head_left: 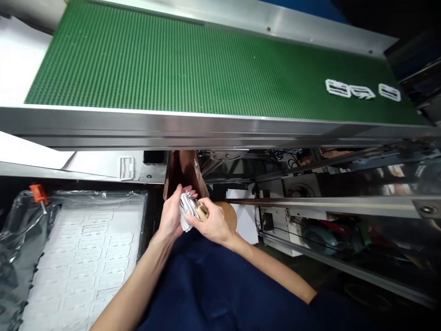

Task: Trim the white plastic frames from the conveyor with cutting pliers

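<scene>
Navy cloth (pixel 220 285) fills the bottom of the view, and above it two bare forearms converge on the work. Fingers of the right hand (pixel 215 223) are closed, pinching a crumpled silver foil packet (pixel 188 210) from the near side, with a small tan piece (pixel 201 212) at its edge; I cannot tell what that piece is. The left hand (pixel 170 216) is curled nearly shut behind the packet, its fingertips touching a brown paper bag (pixel 184 170), which rises behind the hands to the underside of a stainless steel conveyor frame (pixel 206 128). Held from both sides, the packet seems braced against slipping, with the bag kept close. Just past the right hand lies a tan round disc (pixel 226 216). Farther off, white buckle-shaped pieces (pixel 349 89) sit on a green perforated belt (pixel 172 59), and to the left lies a white sheet of die-cut shapes (pixel 82 262) on crumpled clear plastic (pixel 20 248).
</scene>
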The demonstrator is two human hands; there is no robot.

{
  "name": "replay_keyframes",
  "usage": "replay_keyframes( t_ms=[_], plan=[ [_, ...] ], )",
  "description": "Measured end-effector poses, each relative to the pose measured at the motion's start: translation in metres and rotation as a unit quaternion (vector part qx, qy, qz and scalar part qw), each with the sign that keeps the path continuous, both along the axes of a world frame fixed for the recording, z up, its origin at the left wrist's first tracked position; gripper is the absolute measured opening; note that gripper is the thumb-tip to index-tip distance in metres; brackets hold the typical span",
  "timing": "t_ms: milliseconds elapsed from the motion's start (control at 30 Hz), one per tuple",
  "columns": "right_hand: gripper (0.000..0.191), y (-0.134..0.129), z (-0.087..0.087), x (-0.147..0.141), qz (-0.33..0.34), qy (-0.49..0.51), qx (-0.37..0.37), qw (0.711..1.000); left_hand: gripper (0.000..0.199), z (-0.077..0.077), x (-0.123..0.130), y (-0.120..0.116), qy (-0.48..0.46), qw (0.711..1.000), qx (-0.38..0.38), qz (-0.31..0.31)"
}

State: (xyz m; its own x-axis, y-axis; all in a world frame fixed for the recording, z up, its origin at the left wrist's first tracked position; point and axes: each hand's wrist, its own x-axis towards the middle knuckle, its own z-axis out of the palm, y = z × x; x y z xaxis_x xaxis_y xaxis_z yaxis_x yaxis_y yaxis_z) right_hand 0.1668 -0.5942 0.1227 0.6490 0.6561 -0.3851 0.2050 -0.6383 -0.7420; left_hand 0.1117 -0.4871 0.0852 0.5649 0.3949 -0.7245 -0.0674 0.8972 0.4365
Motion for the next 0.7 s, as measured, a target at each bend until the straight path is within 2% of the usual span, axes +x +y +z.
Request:
replay_keyframes(
  t_ms=[100,267,400,500,567,633,700],
  plan=[
    [0.033,0.009,-0.006,-0.008,0.052,-0.04,-0.043,0.997,0.028,-0.007,-0.003,0.0,0.016,1.0,-0.009,0.012],
    [0.044,0.015,-0.019,-0.008,0.107,0.069,-0.066,0.99,0.03,-0.018,-0.018,0.002,0.016,0.999,-0.05,0.006],
    [0.041,0.022,-0.033,-0.013,0.115,0.058,-0.105,0.986,0.028,-0.027,-0.034,0.001,0.002,0.999,-0.051,0.014],
    [0.037,0.03,-0.04,-0.018,0.097,0.011,-0.128,0.987,0.029,-0.034,-0.049,-0.002,0.016,0.999,-0.028,0.007],
    [0.033,0.035,-0.042,-0.02,0.093,-0.015,-0.132,0.987,0.035,-0.039,-0.056,-0.004,0.025,0.999,0.017,-0.03],
    [0.031,0.039,-0.044,-0.021,0.109,-0.034,-0.129,0.985,0.033,-0.043,-0.06,-0.005,0.025,0.995,0.073,-0.069],
    [0.031,0.045,-0.045,-0.022,0.137,-0.054,-0.126,0.981,0.028,-0.045,-0.06,-0.003,0.023,0.99,0.111,-0.08]
  ],
)
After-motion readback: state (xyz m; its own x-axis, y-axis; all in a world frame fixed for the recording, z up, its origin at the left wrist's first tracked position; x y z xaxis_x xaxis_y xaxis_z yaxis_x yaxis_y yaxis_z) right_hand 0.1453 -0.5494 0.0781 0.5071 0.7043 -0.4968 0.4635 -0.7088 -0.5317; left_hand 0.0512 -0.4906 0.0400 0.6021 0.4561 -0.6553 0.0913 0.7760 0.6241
